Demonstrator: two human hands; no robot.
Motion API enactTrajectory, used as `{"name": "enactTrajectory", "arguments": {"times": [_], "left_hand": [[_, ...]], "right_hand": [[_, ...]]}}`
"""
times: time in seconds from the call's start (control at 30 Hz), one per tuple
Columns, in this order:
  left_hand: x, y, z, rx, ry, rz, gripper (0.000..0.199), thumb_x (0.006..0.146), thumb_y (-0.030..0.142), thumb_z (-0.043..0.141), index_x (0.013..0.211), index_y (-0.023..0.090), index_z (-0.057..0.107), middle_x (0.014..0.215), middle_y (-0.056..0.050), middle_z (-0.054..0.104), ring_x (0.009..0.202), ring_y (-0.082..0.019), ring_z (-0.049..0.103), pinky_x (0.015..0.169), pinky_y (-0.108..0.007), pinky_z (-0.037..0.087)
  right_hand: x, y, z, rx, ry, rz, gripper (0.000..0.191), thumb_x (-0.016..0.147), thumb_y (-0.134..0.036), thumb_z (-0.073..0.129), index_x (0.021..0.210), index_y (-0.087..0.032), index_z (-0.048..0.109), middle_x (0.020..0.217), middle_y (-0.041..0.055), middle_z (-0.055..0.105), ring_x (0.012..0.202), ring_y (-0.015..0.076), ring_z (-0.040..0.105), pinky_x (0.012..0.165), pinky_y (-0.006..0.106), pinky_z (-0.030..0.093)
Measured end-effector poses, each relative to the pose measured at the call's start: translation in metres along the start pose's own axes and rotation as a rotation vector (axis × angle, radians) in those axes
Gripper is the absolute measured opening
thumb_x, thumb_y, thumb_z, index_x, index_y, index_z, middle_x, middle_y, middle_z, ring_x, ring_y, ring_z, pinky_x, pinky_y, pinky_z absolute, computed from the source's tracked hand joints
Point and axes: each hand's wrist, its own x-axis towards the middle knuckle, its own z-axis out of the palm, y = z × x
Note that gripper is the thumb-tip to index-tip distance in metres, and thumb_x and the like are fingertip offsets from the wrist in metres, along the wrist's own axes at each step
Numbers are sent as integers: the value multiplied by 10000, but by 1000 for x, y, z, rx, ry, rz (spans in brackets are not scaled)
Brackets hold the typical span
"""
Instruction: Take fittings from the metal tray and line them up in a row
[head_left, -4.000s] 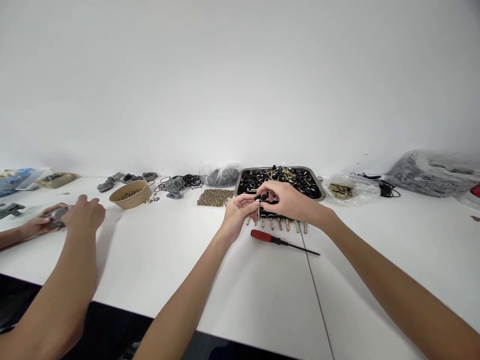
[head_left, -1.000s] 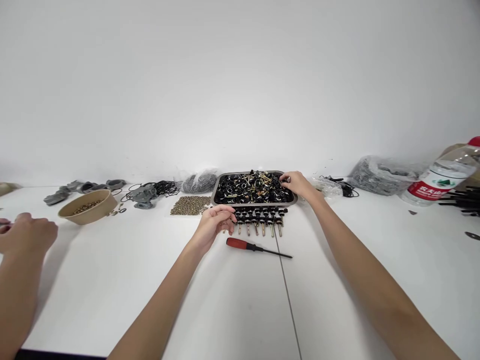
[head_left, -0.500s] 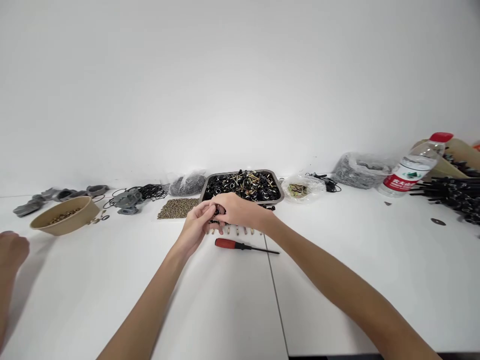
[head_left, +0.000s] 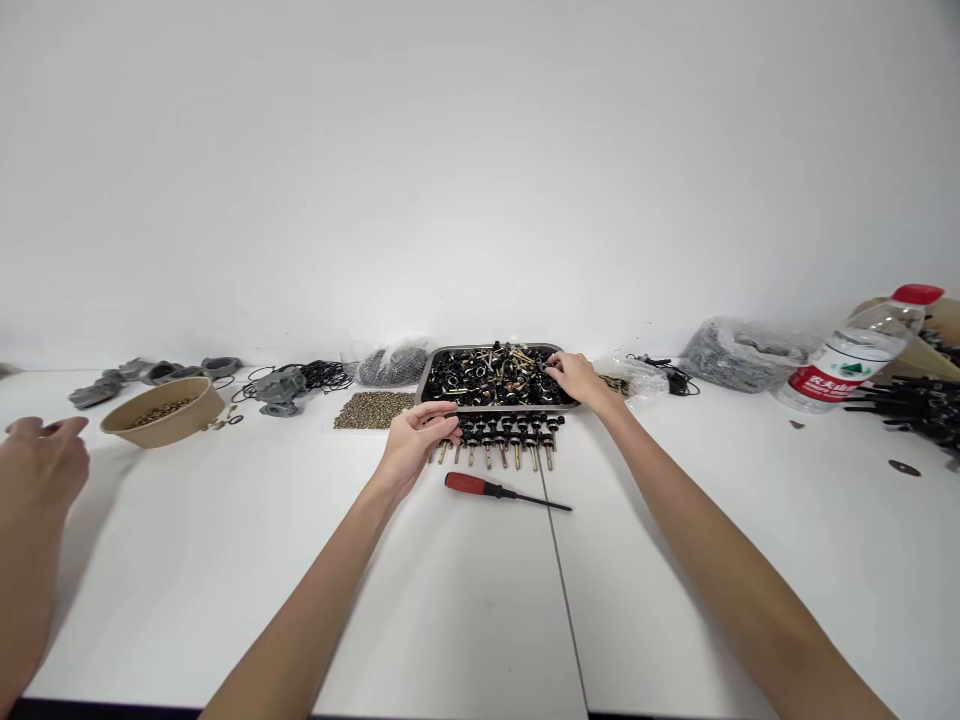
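Reaching into the metal tray (head_left: pixel 495 408) of black and brass parts (head_left: pixel 487 375), the right hand (head_left: pixel 577 378) shows indistinct fingertips; grip indeterminable. Half-curled, the left hand (head_left: pixel 409 446) partly hides lined-up assemblies (head_left: pixel 517 440); hold unclear. Farther left, a tan bowl (head_left: pixel 178 425) contains small pieces (head_left: pixel 161 412).

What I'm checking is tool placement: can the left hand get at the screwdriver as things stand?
Probably yes: the screwdriver lies uncovered on the table near the left hand, red handle toward it, with nothing between. Whether that hand holds something is unclear.
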Motion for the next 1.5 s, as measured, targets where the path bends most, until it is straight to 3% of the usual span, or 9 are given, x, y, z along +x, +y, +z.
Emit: {"name": "enactTrajectory", "arguments": {"times": [0.17, 0.33, 0.47, 0.6, 0.67, 0.8, 0.93, 1.23, 1.5], "left_hand": [[-1, 0, 0, 28, -10, -29, 418, 609, 278, 860, 962, 104, 719, 754, -86, 723, 759, -184, 706, 765, -277, 544], [-1, -1, 1, 9, -24, 0, 382, 601, 293, 863, 889, 98, 705, 720, -66, 696, 667, -177, 688, 704, -300, 556], [-2, -2, 2, 79, -64, 50, 396, 618, 285, 849, 939, 127, 679, 804, -35, 666, 667, -154, 672, 661, -281, 550], [-3, -4, 5, 225, -95, 133, 421, 618, 223, 836, 999, 150, 671, 897, -55, 665, 799, -129, 634, 683, -219, 520], [-3, -5, 6, 265, -119, 141, 433, 617, 210, 827, 1016, 162, 667, 903, -56, 658, 804, -127, 611, 640, -203, 496], [-5, -7, 8, 296, -165, 135, 435, 635, 219, 810, 1040, 176, 658, 913, -56, 643, 777, -127, 591, 589, -200, 469], [-6, -7, 8, 260, -173, 148, 455, 632, 215, 815, 1055, 182, 651, 912, -47, 630, 794, -126, 587, 609, -203, 466], [-6, -7, 9, 237, -157, 160, 427, 586, 172, 833, 980, 203, 672, 851, -43, 644, 757, -151, 589, 624, -256, 492], [-6, -8, 8, 253, -175, 161, 422, 646, 178, 808, 1032, 180, 637, 909, -36, 631, 807, -111, 594, 664, -203, 487]], "right_hand": [[3, 7, 4, 1, -32, 25, 419, 779, -15, 559, 1175, -118, 652, 992, 110, 733, 952, 205, 655, 880, 295, 466], [5, 7, 0, 63, 9, 19, 306, 758, -60, 588, 1030, -113, 717, 952, 105, 744, 901, 201, 676, 844, 291, 502], [4, -4, -22, 142, 84, -35, 254, 777, -70, 571, 969, -103, 734, 977, 130, 741, 909, 210, 685, 861, 308, 516], [-8, -35, -50, 271, 95, -121, 201, 828, -169, 609, 993, -124, 714, 909, 98, 746, 798, 180, 699, 778, 291, 546], [-18, -58, -57, 406, 34, -198, 212, 830, -238, 649, 1015, -140, 687, 849, 77, 743, 722, 164, 697, 729, 288, 554], [-41, -106, -51, 537, -246, -400, 117, 816, -261, 673, 878, -162, 685, 771, 44, 725, 651, 143, 670, 677, 287, 535], [-54, -132, -37, 440, -319, -479, 33, 800, -182, 657, 794, -162, 682, 715, 20, 693, 656, 131, 632, 632, 258, 479], [-55, -131, -32, 421, -361, -488, 105, 812, -233, 663, 813, -142, 714, 724, 29, 692, 649, 128, 597, 594, 243, 429], [-55, -130, -32, 403, -374, -512, 132, 830, -237, 645, 787, -154, 738, 604, -4, 644, 565, 108, 563, 559, 234, 403]]}}
